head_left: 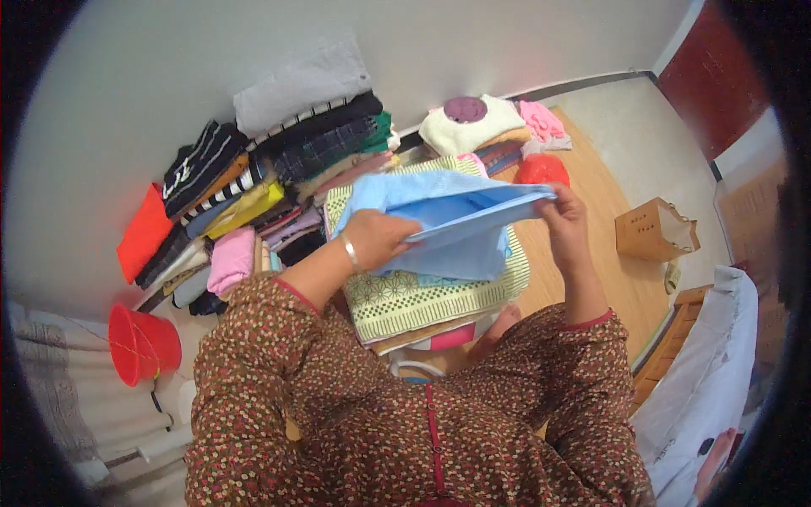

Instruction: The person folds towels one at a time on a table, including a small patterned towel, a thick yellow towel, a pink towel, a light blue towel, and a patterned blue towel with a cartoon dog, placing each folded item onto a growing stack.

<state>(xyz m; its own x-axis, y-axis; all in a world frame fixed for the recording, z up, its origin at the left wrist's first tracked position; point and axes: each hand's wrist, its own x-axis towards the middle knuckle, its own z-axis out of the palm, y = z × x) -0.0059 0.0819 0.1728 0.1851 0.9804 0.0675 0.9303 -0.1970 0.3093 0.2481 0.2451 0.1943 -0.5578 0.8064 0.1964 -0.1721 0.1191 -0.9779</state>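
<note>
blue cloth [460, 258] lies long left to right, thin tip points right | left hand [378, 239] closed on edge | right hand [564, 215] pinches tip

Both arms reach forward from the torso, elbows bent and out to either side. The left forearm [316, 277] slants up and inward, its wrist [350, 253] ringed by a pale bracelet, and the left hand [383, 239] is turned back-upward, its fingers curled in a grip. The right forearm [585, 287] rises more steeply; the right hand [563, 216], slightly higher and well apart, pinches between thumb and fingers.
</note>
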